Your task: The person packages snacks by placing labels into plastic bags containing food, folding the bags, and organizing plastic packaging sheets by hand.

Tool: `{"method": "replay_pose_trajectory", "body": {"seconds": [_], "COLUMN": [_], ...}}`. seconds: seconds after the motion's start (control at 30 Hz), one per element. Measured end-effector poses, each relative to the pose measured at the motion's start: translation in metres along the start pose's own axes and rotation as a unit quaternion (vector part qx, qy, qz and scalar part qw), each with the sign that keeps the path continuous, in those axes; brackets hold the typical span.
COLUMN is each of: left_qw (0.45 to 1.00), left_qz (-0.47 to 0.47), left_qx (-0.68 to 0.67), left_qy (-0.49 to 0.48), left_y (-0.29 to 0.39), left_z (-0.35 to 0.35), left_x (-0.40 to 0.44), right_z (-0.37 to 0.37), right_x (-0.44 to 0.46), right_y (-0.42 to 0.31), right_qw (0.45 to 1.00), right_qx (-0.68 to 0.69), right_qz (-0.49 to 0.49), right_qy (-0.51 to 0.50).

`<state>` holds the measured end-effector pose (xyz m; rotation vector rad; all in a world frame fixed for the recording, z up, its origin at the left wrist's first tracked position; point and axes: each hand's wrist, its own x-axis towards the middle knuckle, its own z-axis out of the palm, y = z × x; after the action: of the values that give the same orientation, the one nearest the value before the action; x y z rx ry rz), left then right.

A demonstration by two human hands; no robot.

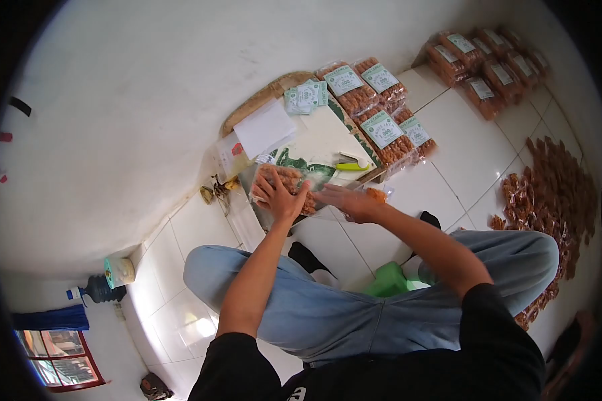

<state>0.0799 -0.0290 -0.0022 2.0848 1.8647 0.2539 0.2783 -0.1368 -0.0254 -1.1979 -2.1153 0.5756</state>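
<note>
A clear plastic bag of brown snacks (289, 178) lies at the near edge of a low table (328, 134). My left hand (281, 199) grips the bag from above, its fingers spread across the filled part and the thumb apart on the right side. Beside it, my right hand (352, 202) is stretched out flat, fingertips at the loose plastic end of the bag. A stapler with a lime-green part (350, 164) rests on the table just beyond the right hand. White sheets (265, 128) and green-and-white labels (306, 97) lie farther back.
Labelled snack packs (383, 129) stand at the table's right, with more packs (485, 67) stacked in the far corner. Loose brown snack pieces (548, 200) are heaped on the right floor. A green object (389, 279) sits between my legs; a water jug (107, 289) is at left.
</note>
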Motion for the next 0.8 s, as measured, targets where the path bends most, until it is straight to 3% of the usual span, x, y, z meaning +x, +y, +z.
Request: {"method": "replay_pose_trajectory", "body": {"seconds": [0.03,0.1,0.23,0.3,0.37,0.4,0.43,0.47,0.57,0.67,0.73,0.8], "left_qw": [1.000,1.000,1.000,0.999,0.999,0.999,0.999,0.999,0.998,0.998,0.999,0.998], "left_qz": [0.001,0.006,0.021,0.017,0.022,0.019,0.022,0.017,0.009,0.002,0.008,0.011], "left_qx": [0.016,0.024,0.017,0.030,0.031,0.037,0.034,0.050,0.064,0.054,0.053,0.055], "left_qy": [0.004,-0.004,-0.014,0.004,-0.003,0.003,-0.005,-0.002,-0.004,-0.009,-0.009,-0.005], "left_y": [-0.001,0.000,0.004,0.000,-0.002,-0.003,-0.004,-0.005,-0.005,0.002,-0.001,-0.002], "left_z": [0.000,0.001,-0.005,-0.003,-0.002,-0.001,0.000,0.001,0.002,-0.004,-0.002,-0.002], "left_x": [0.001,0.000,0.003,0.000,0.000,0.001,0.002,0.003,0.004,0.001,0.002,0.002], "right_z": [-0.001,-0.016,-0.105,-0.128,-0.155,-0.175,-0.191,-0.199,-0.197,-0.167,-0.145,-0.156], "right_x": [-0.008,-0.038,-0.108,-0.167,-0.228,-0.241,-0.256,-0.274,-0.349,-0.392,-0.395,-0.315], "right_y": [0.007,0.026,0.035,0.084,0.138,0.138,0.136,0.129,0.133,0.108,0.107,0.042], "right_qw": [1.000,0.989,0.955,0.971,0.948,0.900,0.816,0.784,0.657,0.649,0.637,0.557], "right_qx": [0.001,-0.115,-0.217,-0.217,-0.280,-0.292,-0.294,-0.277,-0.251,-0.272,-0.163,0.051], "right_qz": [0.005,-0.081,-0.146,-0.069,0.096,0.284,0.460,0.517,0.635,0.664,0.708,0.805], "right_qy": [-0.001,-0.036,-0.143,-0.066,-0.118,-0.156,-0.189,-0.202,-0.318,-0.254,-0.258,-0.199]}}
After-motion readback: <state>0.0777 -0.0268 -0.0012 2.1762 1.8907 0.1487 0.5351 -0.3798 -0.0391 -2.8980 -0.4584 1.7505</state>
